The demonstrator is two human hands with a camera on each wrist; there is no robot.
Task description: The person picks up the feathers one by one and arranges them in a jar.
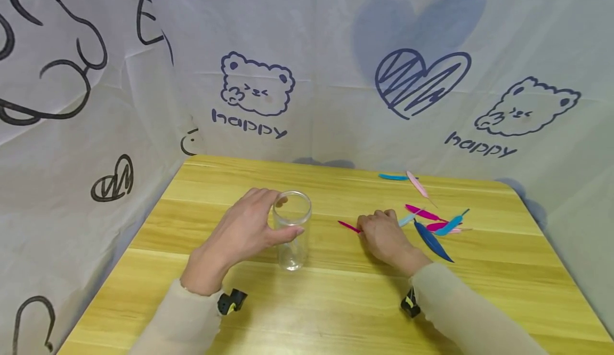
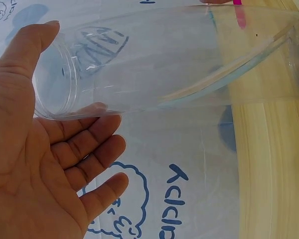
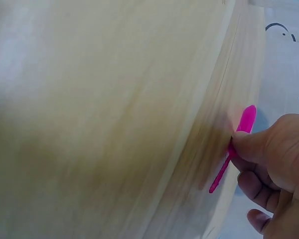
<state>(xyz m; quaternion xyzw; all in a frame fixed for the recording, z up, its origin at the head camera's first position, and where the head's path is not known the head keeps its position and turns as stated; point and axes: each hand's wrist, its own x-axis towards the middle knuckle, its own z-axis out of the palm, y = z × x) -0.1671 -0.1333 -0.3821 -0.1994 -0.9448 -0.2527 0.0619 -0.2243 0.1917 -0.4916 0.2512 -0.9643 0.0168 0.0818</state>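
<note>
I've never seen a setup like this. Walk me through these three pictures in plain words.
There is no machine here: these are one person's bare hands. The wide picture comes from a camera on the head, looking forward and down. The other two come from a camera on each wrist, each looking at that hand's work.

The left hand holds a clear cylindrical jar near its rim; the left wrist view shows a pale, curved strip, perhaps feathers, seemingly inside. The right hand pinches a magenta feather, seen best from the right wrist. On the wood-grain table lie loose feathers in blue, pink and magenta.
</note>
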